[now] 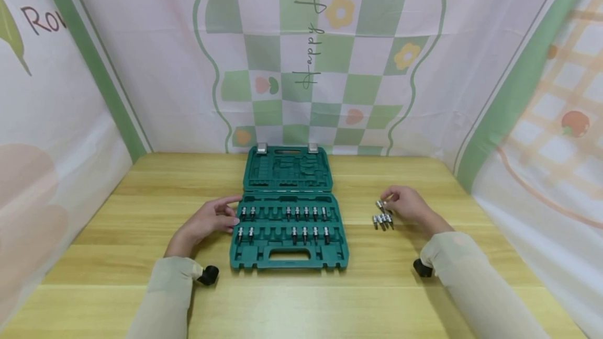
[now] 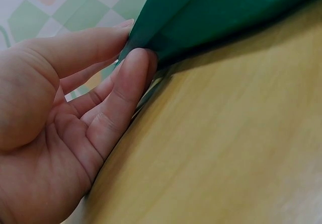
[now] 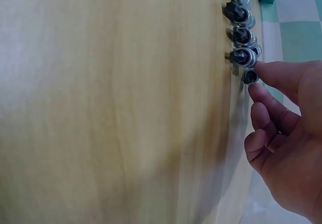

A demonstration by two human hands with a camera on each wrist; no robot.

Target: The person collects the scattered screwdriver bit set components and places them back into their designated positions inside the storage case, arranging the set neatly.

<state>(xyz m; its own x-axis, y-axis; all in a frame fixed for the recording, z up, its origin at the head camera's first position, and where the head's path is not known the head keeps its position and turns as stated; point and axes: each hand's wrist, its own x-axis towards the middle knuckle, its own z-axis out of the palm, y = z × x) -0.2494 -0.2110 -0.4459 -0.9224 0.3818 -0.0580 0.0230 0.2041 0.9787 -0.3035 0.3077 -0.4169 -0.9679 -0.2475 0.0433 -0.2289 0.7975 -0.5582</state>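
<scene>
A green socket case [image 1: 289, 263] lies unfolded on the table, with two rows of silver-and-black bit sockets [image 1: 304, 234] in its near half. At its left side, my left hand [image 1: 207, 221] holds the edge; thumb and fingertips meet the green wall [image 2: 176, 27] in the left wrist view. To the right of the case, my right hand [image 1: 409, 204] is over a small group of loose bit sockets [image 1: 382, 221]. Thumb and index finger pinch one bit socket [image 3: 250, 76] at the end of the group in the right wrist view.
The case's far half [image 1: 287, 169] lies back with moulded recesses and two silver latches [image 1: 313, 147]. Both rows in the near half have gaps left of the middle. Patterned cloth [image 1: 306, 56] hangs behind and on both sides of the wooden table [image 1: 282, 307].
</scene>
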